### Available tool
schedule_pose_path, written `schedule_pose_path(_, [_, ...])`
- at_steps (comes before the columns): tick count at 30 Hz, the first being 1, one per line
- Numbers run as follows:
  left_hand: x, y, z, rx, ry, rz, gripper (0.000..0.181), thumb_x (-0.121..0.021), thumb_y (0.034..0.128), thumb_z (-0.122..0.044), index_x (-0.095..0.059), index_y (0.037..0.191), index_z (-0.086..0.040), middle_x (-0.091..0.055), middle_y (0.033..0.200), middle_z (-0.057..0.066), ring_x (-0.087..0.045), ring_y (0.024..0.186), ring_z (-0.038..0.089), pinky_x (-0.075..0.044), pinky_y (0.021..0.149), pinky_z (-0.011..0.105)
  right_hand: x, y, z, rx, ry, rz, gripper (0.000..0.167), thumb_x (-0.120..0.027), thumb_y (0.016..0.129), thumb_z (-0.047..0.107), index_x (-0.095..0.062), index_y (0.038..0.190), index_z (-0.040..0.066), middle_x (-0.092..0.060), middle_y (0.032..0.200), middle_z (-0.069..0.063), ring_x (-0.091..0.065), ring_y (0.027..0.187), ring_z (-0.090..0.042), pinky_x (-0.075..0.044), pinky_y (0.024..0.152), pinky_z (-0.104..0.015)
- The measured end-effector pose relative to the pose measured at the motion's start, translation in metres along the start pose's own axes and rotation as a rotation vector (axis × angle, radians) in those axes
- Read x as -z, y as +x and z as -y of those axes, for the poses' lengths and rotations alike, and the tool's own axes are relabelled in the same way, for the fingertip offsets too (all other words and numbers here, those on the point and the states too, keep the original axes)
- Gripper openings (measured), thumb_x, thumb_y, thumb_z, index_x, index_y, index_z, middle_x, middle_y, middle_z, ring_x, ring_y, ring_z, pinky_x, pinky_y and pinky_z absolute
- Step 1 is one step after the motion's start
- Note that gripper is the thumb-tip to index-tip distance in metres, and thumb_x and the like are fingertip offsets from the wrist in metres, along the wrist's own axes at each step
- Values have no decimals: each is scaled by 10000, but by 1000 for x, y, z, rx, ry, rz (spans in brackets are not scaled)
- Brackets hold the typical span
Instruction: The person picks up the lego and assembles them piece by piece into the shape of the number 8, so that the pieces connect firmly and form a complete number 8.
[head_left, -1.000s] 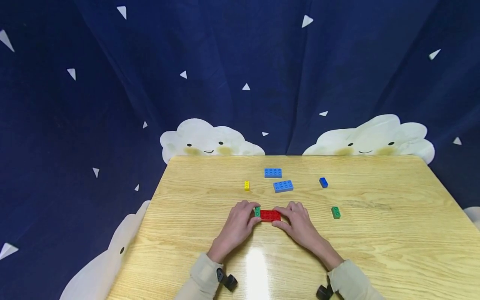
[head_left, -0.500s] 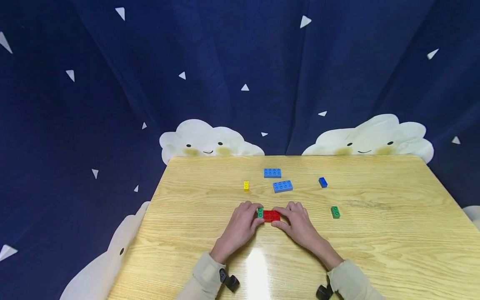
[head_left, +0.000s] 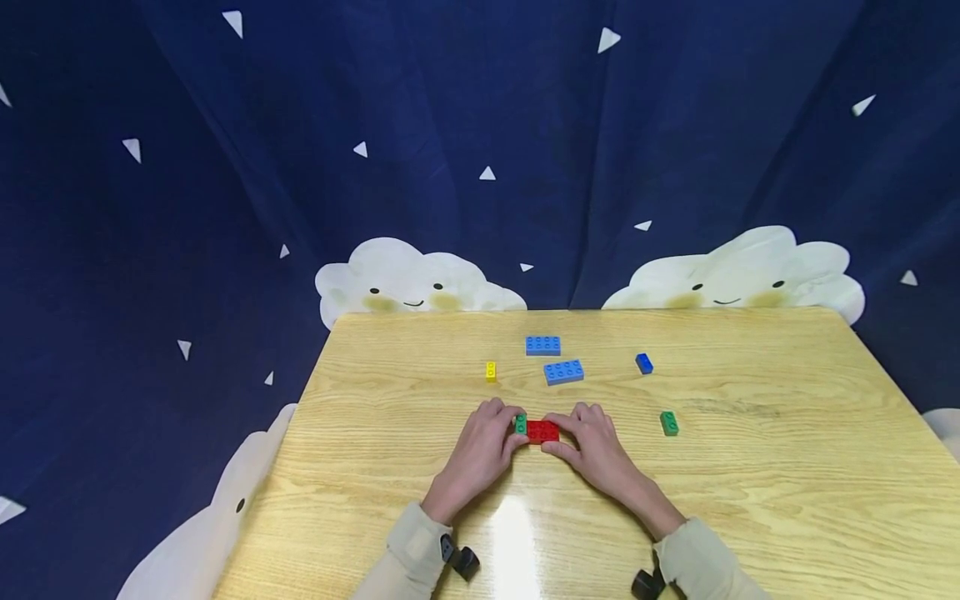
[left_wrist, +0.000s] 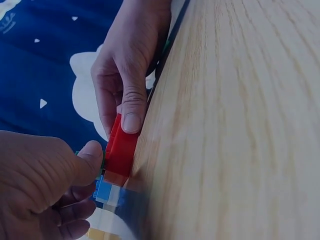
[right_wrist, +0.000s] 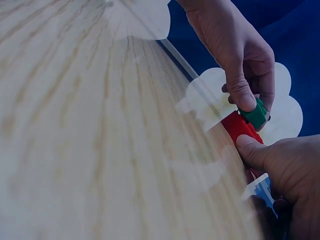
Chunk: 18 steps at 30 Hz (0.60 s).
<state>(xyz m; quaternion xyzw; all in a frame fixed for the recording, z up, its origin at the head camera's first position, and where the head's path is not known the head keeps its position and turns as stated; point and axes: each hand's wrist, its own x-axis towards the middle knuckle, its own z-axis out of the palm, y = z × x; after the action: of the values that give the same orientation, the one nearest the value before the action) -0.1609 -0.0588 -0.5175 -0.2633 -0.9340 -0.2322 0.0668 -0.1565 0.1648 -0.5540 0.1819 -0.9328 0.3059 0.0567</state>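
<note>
In the head view my left hand [head_left: 480, 442] pinches a small green brick [head_left: 521, 424] between thumb and fingers. That brick sits over the left end of a red brick [head_left: 542, 431]. Across from it, my right hand [head_left: 592, 442] grips the red brick's right end, thumb on the near side. The right wrist view has the green brick [right_wrist: 255, 115] at the top of the red brick [right_wrist: 235, 126]; whether its studs are fully pressed in, I cannot tell. In the left wrist view the red brick [left_wrist: 121, 152] stands on the table, and the left thumb mostly hides the green one.
Beyond the hands lie two light blue bricks [head_left: 543, 346] and a small yellow brick [head_left: 491, 372]. To the right are a small dark blue brick [head_left: 644, 363] and another green brick [head_left: 669, 423]. The wooden table [head_left: 360, 417] ends at a dark blue curtain [head_left: 450, 100].
Since one second ago my left hand has shifted slightly right with the green brick, which now covers more of the red brick's left end. The right hand keeps its hold in place.
</note>
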Motion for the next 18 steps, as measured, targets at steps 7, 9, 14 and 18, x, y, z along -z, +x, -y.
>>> schedule_pose_path(7, [-2,3,-3,1,58,-28,322,-802,931,-272,-752,1171,-63,-601,964,2,-528,864,164,-482,785,299,0,0,0,4,-3,-11,420,-782,918,411,-758,1268,179,-422,835,47,-322,799,-163,-250,741,-348])
schedule_pose_path(9, [-2,4,-4,-7,84,-36,321,-816,918,-278,-762,1152,-66,-595,943,-4,-524,846,159,-482,768,291,0,0,0,5,-1,-15,422,-785,916,405,-756,1270,177,-423,834,46,-321,799,-162,-250,739,-349])
schedule_pose_path(14, [-4,5,-4,-14,119,-47,322,-833,899,-289,-771,1126,-70,-599,922,-10,-527,823,154,-485,744,288,0,0,0,1,0,-9,429,-782,918,403,-752,1279,173,-426,838,45,-325,803,-166,-250,741,-350])
schedule_pose_path(18, [-5,5,-4,-18,135,-52,318,-831,902,-292,-773,1124,-71,-629,950,-5,-553,843,160,-501,758,294,0,1,-1,5,-4,-11,433,-781,918,405,-751,1280,169,-429,838,47,-325,801,-162,-249,740,-349])
